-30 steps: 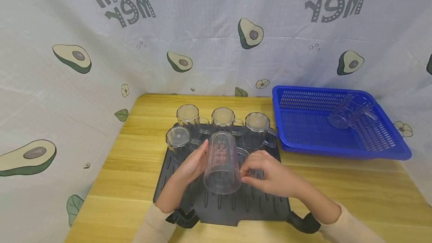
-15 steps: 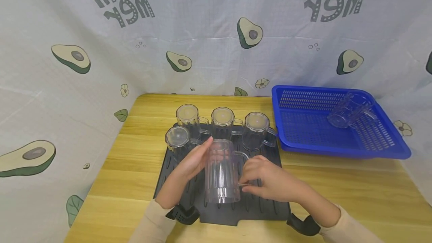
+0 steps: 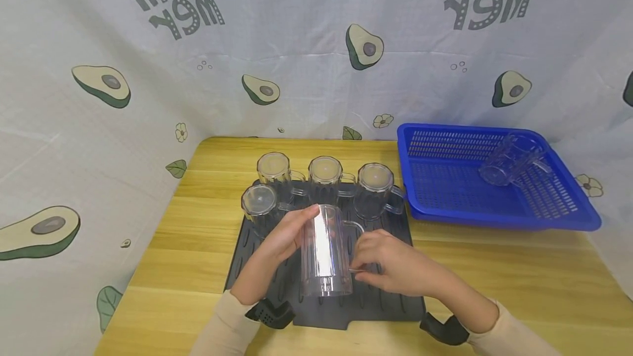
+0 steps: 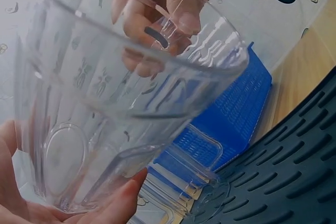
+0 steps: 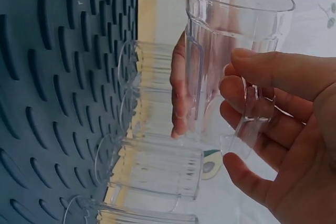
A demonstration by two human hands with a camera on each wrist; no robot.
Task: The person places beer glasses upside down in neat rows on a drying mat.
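A clear plastic mug [image 3: 326, 260] hangs tilted over the black drying mat [image 3: 318, 312], its mouth toward my body. My left hand [image 3: 287, 235] holds it near the base from the left; in the left wrist view, fingers [image 4: 118, 203] wrap round that end. On the other side my right hand [image 3: 390, 262] grips the mug's handle [image 5: 252, 111], fingers curled through and round it in the right wrist view. Behind the held mug, several clear mugs stand upside down on the mat, among them a left front one [image 3: 259, 202] and a right one [image 3: 375, 180].
A blue perforated basket [image 3: 504, 222] sits at the back right of the wooden table [image 3: 183, 246], with another clear mug [image 3: 509, 161] lying on its side inside. A white avocado-print curtain [image 3: 306, 32] hangs behind the table and along the left.
The held mug has tipped so its mouth no longer faces the head camera and it shows side-on. My left thumb has shifted across its base end. My right hand stays on the handle.
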